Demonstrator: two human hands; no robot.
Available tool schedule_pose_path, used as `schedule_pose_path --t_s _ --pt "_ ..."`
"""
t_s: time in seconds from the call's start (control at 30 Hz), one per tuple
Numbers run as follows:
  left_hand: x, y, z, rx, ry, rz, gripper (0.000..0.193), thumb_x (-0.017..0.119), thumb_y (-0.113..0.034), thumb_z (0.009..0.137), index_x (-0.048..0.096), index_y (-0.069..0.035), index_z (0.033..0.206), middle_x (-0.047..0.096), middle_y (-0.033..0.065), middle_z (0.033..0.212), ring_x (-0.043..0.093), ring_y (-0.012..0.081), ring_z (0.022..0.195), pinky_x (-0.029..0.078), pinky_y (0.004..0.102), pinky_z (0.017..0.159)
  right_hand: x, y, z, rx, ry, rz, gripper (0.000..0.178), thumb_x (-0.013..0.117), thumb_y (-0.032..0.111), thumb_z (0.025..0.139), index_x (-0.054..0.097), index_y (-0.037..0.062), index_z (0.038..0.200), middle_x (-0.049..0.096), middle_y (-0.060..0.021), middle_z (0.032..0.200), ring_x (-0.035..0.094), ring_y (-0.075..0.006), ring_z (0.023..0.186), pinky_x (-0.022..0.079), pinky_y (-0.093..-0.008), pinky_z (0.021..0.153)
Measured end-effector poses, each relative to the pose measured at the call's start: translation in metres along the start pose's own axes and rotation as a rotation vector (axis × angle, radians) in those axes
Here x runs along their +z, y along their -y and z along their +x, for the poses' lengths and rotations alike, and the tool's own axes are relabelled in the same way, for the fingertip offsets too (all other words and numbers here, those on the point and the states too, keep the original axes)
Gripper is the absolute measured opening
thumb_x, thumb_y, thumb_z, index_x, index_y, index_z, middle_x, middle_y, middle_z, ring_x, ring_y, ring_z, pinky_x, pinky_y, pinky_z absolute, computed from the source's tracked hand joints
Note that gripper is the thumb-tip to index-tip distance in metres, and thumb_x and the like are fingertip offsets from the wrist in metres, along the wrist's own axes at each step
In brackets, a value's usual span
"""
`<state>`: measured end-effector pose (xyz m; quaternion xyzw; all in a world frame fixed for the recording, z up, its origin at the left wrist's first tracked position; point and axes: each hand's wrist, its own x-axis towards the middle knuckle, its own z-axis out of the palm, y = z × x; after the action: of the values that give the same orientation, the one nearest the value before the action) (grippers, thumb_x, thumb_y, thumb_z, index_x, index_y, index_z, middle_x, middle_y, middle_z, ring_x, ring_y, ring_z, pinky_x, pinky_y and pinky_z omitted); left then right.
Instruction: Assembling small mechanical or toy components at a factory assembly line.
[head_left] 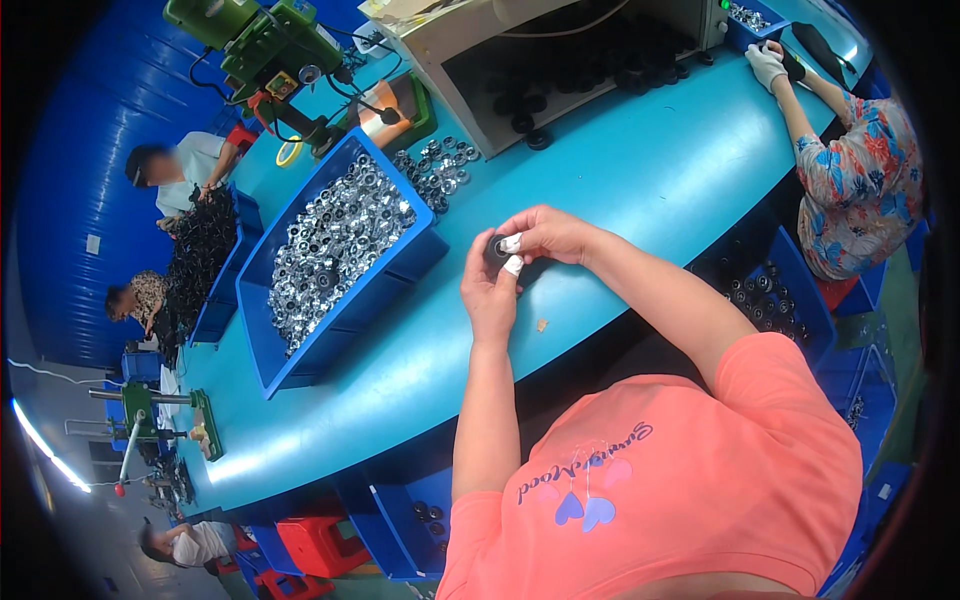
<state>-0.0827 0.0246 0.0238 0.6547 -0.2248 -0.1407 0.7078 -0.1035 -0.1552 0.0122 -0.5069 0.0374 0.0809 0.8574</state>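
Note:
Over the blue-green tabletop both my hands hold one small black wheel-like part (494, 250). My left hand (487, 297) curls round its left side, the thumb bent in toward its face. From the right, my right hand (552, 234) closes on the same part, its thumb pressed onto the middle. White wraps cover both thumb tips. My fingers hide part of the rim. Just left of my hands stands a large blue bin (345, 333) heaped with shiny silver and black round parts (335, 240). More loose silver parts (440, 165) lie beyond it.
A green press machine (255, 60) stands at the far left of the table (600, 170). An open-fronted beige box (440, 70) holds black wheels. A co-worker in a floral shirt (860, 170) works at right; others sit left. Blue bins with parts (765, 300) stand under the table edge.

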Motion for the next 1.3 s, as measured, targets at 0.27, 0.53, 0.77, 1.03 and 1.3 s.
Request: schedule_pose_path --t_s 0.27,0.53,0.77,1.03,1.3 --pt "0.000 0.006 0.001 0.026 -0.096 -0.114 0.033 0.070 -0.003 0.094 0.057 0.001 0.125 0.069 0.0089 0.109 0.068 0.0124 0.089 0.057 0.0240 0.064 0.006 0.004 -0.003 -0.022 -0.010 -0.001 0.026 0.069 0.012 0.097 0.069 -0.0007 0.119 0.070 -0.0043 0.097 0.064 -0.0092 0.078 0.055 -0.0235 0.071" --pt "0.004 -0.002 -0.006 0.104 -0.131 -0.078 0.029 0.074 -0.003 0.091 0.062 0.001 0.117 0.069 0.0067 0.106 0.069 0.0125 0.091 0.059 0.0256 0.070 0.009 0.003 -0.009 -0.075 0.037 0.007 0.029 0.068 0.012 0.098 0.068 0.0012 0.124 0.071 -0.0055 0.102 0.064 -0.0108 0.080 0.056 -0.0252 0.073" --pt "0.005 0.003 -0.010 0.339 -0.243 0.368 0.030 0.081 0.001 0.079 0.068 -0.005 0.106 0.064 -0.0004 0.096 0.059 0.0079 0.079 0.050 0.0229 0.065 0.010 0.002 -0.010 -0.069 0.039 -0.042 0.030 0.070 0.013 0.096 0.070 0.0025 0.124 0.073 -0.0053 0.105 0.068 -0.0116 0.089 0.056 -0.0267 0.079" --pt "0.004 -0.004 -0.012 0.370 -0.251 0.529 0.030 0.080 0.002 0.075 0.068 -0.006 0.102 0.063 0.0014 0.093 0.057 0.0100 0.075 0.047 0.0246 0.063 0.012 0.003 -0.010 -0.096 0.065 -0.135 0.030 0.067 0.011 0.094 0.071 0.0016 0.123 0.073 -0.0055 0.104 0.068 -0.0109 0.089 0.056 -0.0263 0.078" --pt "-0.105 -0.044 -0.152 0.191 -0.292 0.821 0.032 0.080 -0.001 0.074 0.069 -0.003 0.104 0.064 0.0076 0.092 0.061 0.0201 0.078 0.051 0.0311 0.070 -0.043 0.067 0.009 -0.230 -0.303 -0.973 0.031 0.075 0.022 0.085 0.075 0.0069 0.112 0.074 -0.0128 0.096 0.072 -0.0219 0.090 0.058 -0.0362 0.080"
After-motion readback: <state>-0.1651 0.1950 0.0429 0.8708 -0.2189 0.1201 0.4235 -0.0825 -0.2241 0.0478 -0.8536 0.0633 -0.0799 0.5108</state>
